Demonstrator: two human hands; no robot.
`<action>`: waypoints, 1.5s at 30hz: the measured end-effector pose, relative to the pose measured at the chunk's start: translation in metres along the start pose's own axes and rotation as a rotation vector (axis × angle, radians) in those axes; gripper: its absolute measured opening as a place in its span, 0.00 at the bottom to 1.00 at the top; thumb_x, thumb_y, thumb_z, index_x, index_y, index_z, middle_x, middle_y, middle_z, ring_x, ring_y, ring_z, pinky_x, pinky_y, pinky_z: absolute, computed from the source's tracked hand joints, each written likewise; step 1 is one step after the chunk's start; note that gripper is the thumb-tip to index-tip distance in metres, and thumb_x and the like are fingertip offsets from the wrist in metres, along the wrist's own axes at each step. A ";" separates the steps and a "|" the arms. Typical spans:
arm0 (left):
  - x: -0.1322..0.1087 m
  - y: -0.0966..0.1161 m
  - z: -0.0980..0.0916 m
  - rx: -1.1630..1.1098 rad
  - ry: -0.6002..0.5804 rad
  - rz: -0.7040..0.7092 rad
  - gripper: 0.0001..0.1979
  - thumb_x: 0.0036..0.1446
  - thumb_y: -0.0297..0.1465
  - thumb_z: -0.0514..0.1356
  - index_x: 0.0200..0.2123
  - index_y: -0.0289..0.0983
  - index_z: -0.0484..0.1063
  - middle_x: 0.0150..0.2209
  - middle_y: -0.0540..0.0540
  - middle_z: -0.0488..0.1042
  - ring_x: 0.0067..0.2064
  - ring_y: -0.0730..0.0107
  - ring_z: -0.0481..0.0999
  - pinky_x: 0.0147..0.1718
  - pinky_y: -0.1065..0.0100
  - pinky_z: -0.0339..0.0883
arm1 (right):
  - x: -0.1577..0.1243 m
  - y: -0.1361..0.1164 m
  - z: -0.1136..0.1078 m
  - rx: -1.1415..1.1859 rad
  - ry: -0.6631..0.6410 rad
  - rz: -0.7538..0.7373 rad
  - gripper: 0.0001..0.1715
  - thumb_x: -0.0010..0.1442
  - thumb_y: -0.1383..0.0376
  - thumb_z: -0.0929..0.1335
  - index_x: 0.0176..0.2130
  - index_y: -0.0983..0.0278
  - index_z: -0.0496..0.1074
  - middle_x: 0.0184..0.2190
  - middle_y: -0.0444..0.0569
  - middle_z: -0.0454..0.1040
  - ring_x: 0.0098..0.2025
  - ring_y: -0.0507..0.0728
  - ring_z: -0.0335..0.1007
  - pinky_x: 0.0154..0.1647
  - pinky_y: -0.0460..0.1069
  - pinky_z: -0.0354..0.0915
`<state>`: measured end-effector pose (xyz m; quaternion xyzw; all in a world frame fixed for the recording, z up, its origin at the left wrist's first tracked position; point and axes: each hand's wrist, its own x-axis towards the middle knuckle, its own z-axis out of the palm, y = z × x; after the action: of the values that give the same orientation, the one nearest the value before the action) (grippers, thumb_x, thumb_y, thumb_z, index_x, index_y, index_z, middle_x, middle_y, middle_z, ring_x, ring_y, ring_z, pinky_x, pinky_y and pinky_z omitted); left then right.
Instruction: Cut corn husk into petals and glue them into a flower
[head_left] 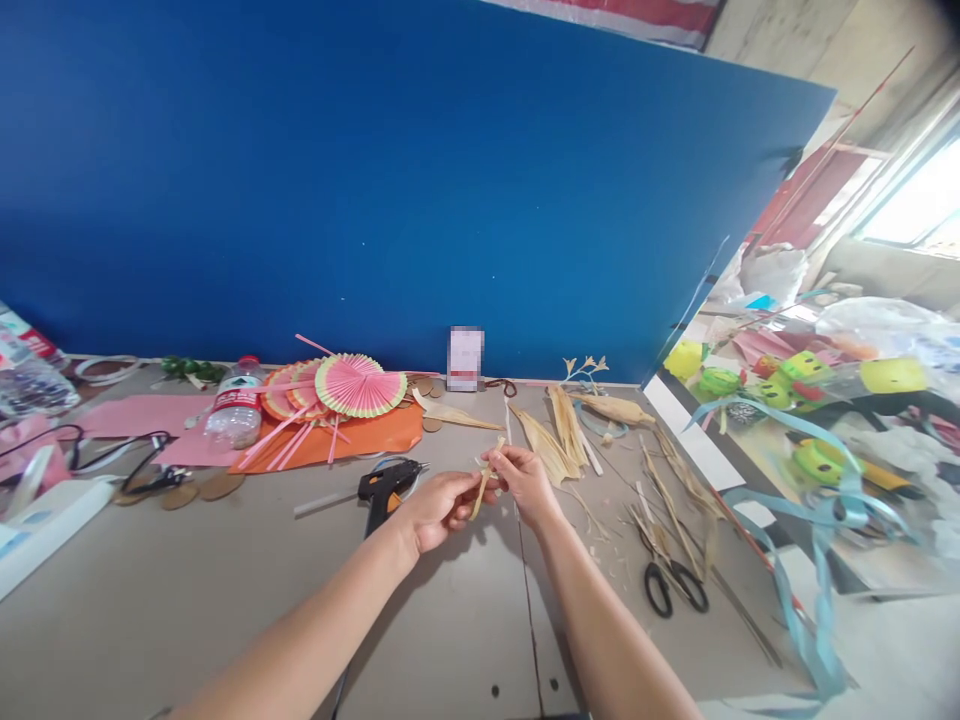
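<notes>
Between both hands, above the middle of the table, is a narrow strip of dried corn husk (480, 497). My left hand (442, 510) has its fingers curled round the lower part of the strip. My right hand (523, 480) pinches the strip near its upper end. Just left of my left hand lies a black glue gun (384, 490) with a glue stick (324, 504) at its back. Dried corn husks (551, 435) lie beyond my right hand. Black-handled scissors (675, 585) rest to the right among thin husk strips.
A blue panel (420, 200) stands along the table's back edge. Pink paper fans (360, 385) lie on orange paper (405, 428) beside a plastic bottle (234, 405). A white power strip (52, 530) is at far left. Light-blue ribbon (821, 560) hangs at the right edge.
</notes>
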<state>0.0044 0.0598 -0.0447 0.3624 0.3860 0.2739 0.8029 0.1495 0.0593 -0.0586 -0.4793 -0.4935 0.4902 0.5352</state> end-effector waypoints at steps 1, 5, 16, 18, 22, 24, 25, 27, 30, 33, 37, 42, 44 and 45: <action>0.000 0.000 0.001 -0.043 -0.010 -0.024 0.14 0.44 0.36 0.61 0.30 0.29 0.73 0.24 0.47 0.68 0.16 0.87 0.52 0.13 0.79 0.39 | 0.000 0.001 0.000 0.017 -0.011 0.002 0.18 0.47 0.53 0.67 0.27 0.66 0.73 0.17 0.41 0.62 0.19 0.47 0.52 0.18 0.43 0.50; -0.002 -0.003 0.004 -0.112 -0.025 -0.030 0.13 0.42 0.34 0.64 0.30 0.30 0.72 0.21 0.53 0.63 0.16 0.89 0.51 0.14 0.81 0.41 | -0.003 0.000 -0.003 0.088 -0.054 0.011 0.17 0.47 0.53 0.68 0.28 0.66 0.73 0.16 0.40 0.60 0.17 0.46 0.51 0.18 0.43 0.51; -0.006 0.001 -0.001 -0.081 -0.029 0.117 0.10 0.43 0.32 0.64 0.27 0.30 0.69 0.24 0.50 0.68 0.18 0.87 0.56 0.14 0.80 0.42 | -0.007 0.003 -0.014 0.183 -0.050 0.023 0.14 0.46 0.56 0.68 0.28 0.64 0.69 0.21 0.43 0.67 0.19 0.48 0.58 0.21 0.44 0.58; -0.007 0.004 -0.001 -0.178 -0.043 0.103 0.10 0.42 0.30 0.64 0.29 0.31 0.69 0.23 0.52 0.66 0.17 0.88 0.56 0.14 0.81 0.42 | -0.006 0.003 -0.015 0.159 -0.035 0.009 0.14 0.46 0.56 0.68 0.26 0.64 0.68 0.21 0.42 0.67 0.19 0.47 0.57 0.21 0.45 0.59; -0.006 0.002 -0.001 -0.305 -0.039 0.091 0.08 0.42 0.29 0.64 0.26 0.31 0.68 0.23 0.53 0.66 0.15 0.91 0.49 0.12 0.82 0.39 | -0.004 0.004 -0.012 0.079 0.005 -0.035 0.14 0.47 0.55 0.67 0.25 0.64 0.66 0.20 0.42 0.66 0.18 0.47 0.56 0.20 0.45 0.58; -0.004 0.001 -0.001 -0.336 -0.010 0.118 0.08 0.42 0.29 0.64 0.26 0.32 0.68 0.23 0.53 0.66 0.14 0.91 0.48 0.12 0.82 0.39 | -0.004 0.005 -0.010 0.020 0.011 -0.054 0.13 0.48 0.56 0.66 0.25 0.64 0.66 0.19 0.41 0.66 0.18 0.47 0.55 0.20 0.45 0.56; -0.003 0.000 0.000 -0.349 0.009 0.136 0.08 0.42 0.29 0.64 0.27 0.32 0.68 0.22 0.54 0.65 0.15 0.90 0.49 0.12 0.82 0.39 | -0.005 0.005 -0.009 -0.015 0.007 -0.064 0.12 0.48 0.57 0.66 0.25 0.64 0.66 0.19 0.41 0.66 0.17 0.47 0.55 0.19 0.45 0.55; -0.001 0.001 0.001 -0.333 0.061 0.171 0.10 0.41 0.30 0.64 0.30 0.33 0.70 0.21 0.55 0.64 0.15 0.89 0.50 0.12 0.82 0.40 | -0.008 0.005 -0.007 -0.092 -0.010 -0.090 0.10 0.48 0.60 0.67 0.23 0.64 0.66 0.17 0.41 0.65 0.18 0.48 0.54 0.20 0.44 0.53; 0.001 0.000 0.004 -0.064 0.164 0.241 0.13 0.43 0.33 0.62 0.33 0.33 0.72 0.20 0.54 0.64 0.15 0.87 0.51 0.13 0.79 0.42 | -0.013 0.004 -0.003 -0.193 -0.054 -0.132 0.07 0.47 0.64 0.66 0.22 0.64 0.67 0.16 0.40 0.63 0.19 0.48 0.54 0.21 0.44 0.51; 0.000 -0.002 0.005 0.353 0.282 0.366 0.14 0.46 0.36 0.59 0.34 0.33 0.73 0.19 0.52 0.66 0.17 0.82 0.57 0.16 0.76 0.50 | -0.017 0.002 0.000 -0.250 -0.082 -0.156 0.05 0.48 0.65 0.65 0.23 0.64 0.66 0.17 0.40 0.63 0.20 0.48 0.54 0.21 0.44 0.51; -0.001 -0.002 0.003 0.716 0.356 0.528 0.12 0.49 0.36 0.56 0.33 0.35 0.74 0.26 0.47 0.73 0.29 0.69 0.70 0.30 0.71 0.62 | -0.017 0.001 -0.001 -0.277 -0.058 -0.179 0.06 0.49 0.64 0.64 0.24 0.64 0.65 0.17 0.39 0.59 0.19 0.48 0.54 0.20 0.44 0.52; -0.003 0.000 0.004 0.936 0.326 0.588 0.08 0.47 0.31 0.56 0.29 0.35 0.74 0.30 0.45 0.74 0.31 0.68 0.70 0.32 0.71 0.61 | -0.017 0.001 -0.001 -0.276 -0.031 -0.216 0.05 0.50 0.64 0.64 0.25 0.64 0.64 0.33 0.48 0.68 0.27 0.50 0.62 0.24 0.44 0.58; -0.005 0.002 0.006 0.964 0.304 0.556 0.06 0.46 0.30 0.57 0.27 0.34 0.73 0.27 0.47 0.73 0.28 0.70 0.68 0.29 0.72 0.60 | -0.018 0.002 0.001 -0.277 -0.044 -0.208 0.06 0.50 0.63 0.63 0.26 0.64 0.65 0.32 0.48 0.69 0.27 0.50 0.63 0.24 0.44 0.59; -0.006 0.002 0.008 0.974 0.296 0.537 0.06 0.45 0.30 0.57 0.25 0.34 0.72 0.24 0.48 0.72 0.27 0.71 0.67 0.28 0.72 0.59 | -0.018 0.003 0.001 -0.280 -0.048 -0.204 0.05 0.51 0.63 0.63 0.26 0.64 0.65 0.29 0.47 0.70 0.26 0.51 0.63 0.23 0.44 0.59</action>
<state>0.0074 0.0539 -0.0372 0.7335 0.4702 0.3067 0.3833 0.1477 0.0417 -0.0627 -0.4849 -0.6157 0.3713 0.4979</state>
